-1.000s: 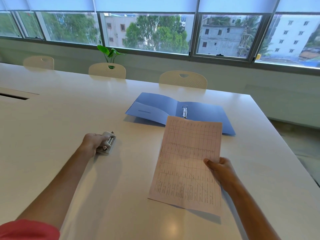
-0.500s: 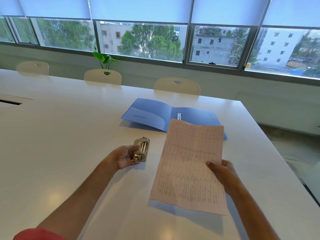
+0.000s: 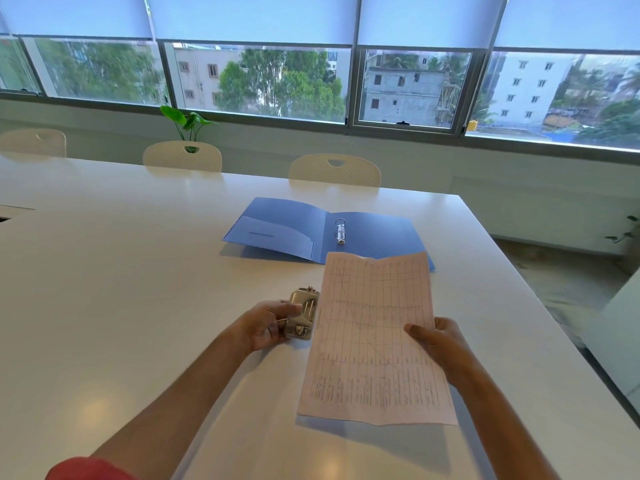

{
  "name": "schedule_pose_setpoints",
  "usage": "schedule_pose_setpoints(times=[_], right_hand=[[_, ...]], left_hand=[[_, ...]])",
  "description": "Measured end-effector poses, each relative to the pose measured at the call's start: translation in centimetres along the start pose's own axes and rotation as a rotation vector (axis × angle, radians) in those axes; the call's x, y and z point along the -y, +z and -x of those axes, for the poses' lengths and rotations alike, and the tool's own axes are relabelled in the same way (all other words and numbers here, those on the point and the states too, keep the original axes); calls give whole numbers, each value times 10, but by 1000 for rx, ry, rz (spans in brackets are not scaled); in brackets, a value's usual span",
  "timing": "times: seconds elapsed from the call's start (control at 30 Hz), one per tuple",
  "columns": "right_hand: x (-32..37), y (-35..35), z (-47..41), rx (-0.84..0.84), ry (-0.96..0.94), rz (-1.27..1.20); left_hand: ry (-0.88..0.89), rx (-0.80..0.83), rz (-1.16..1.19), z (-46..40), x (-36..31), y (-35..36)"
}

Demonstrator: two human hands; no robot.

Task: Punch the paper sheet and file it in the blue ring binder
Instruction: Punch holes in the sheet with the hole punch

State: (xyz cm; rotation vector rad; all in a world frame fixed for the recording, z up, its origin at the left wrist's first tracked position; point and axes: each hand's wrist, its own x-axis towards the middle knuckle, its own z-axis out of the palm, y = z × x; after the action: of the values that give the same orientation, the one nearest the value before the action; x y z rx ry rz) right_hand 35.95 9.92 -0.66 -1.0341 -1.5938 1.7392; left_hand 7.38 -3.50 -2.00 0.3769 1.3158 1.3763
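Note:
A pale sheet of paper (image 3: 374, 341) printed with a grid is held above the table by my right hand (image 3: 436, 337), which pinches its right edge. My left hand (image 3: 266, 323) grips a small metal hole punch (image 3: 302, 315) just above the table, its right side touching or just under the sheet's left edge. The blue ring binder (image 3: 287, 230) lies open flat on the table beyond the paper, its metal rings (image 3: 340, 231) standing at the spine. The paper's far edge covers the binder's near right corner.
The white table (image 3: 121, 271) is wide; its right edge runs diagonally past my right arm. White chairs (image 3: 334, 169) stand along the far side under the windows, with a green plant (image 3: 188, 124) behind one.
My left hand lifted the hole punch from the table's left part and carried it right, up to the paper's left edge. The paper stayed in my right hand.

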Motion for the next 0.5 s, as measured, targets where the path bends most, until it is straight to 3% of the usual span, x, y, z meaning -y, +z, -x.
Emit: schedule_pose_setpoints(times=[0.5], right_hand=[[1, 9, -6, -30, 5, 89]], left_hand=[[16, 33, 9, -3, 4, 2]])
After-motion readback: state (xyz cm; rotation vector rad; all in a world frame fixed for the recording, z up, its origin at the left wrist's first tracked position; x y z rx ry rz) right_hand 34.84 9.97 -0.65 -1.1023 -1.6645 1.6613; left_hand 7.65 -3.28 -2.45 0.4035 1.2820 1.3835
